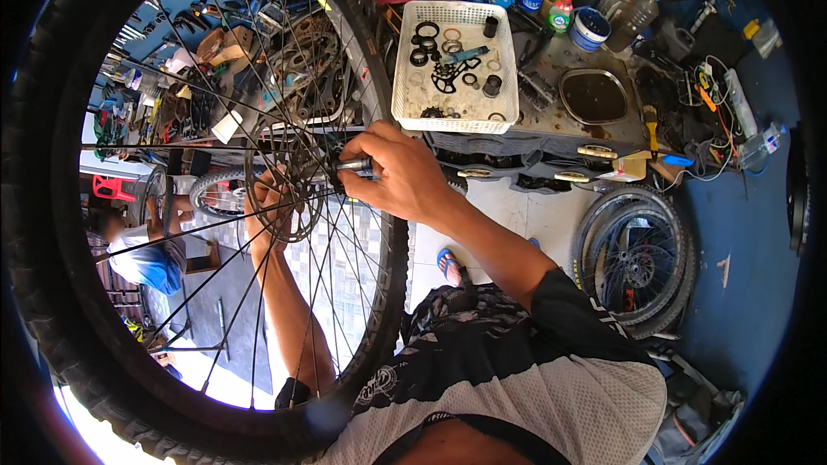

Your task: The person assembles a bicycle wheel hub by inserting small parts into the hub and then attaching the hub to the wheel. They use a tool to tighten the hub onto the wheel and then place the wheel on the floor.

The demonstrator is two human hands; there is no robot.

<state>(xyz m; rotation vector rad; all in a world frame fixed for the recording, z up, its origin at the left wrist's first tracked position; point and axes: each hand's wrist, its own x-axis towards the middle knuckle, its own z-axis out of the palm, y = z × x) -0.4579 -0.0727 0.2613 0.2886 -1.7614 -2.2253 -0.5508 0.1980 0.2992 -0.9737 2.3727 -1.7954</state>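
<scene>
Gripping a silver cylinder at the wheel hub, right hand curls; whether the left hand grips is unclear.

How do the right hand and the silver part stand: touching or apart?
Touching. The head view shows the silver part pinched between the thumb and curled fingers of the right hand, with no gap.

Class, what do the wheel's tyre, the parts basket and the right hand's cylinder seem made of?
Tyre: matte black rubber, by its moulded knobs. Basket: probably smooth white plastic, with regularly perforated walls. Cylinder: likely polished metal, given its silvery glint.
</scene>
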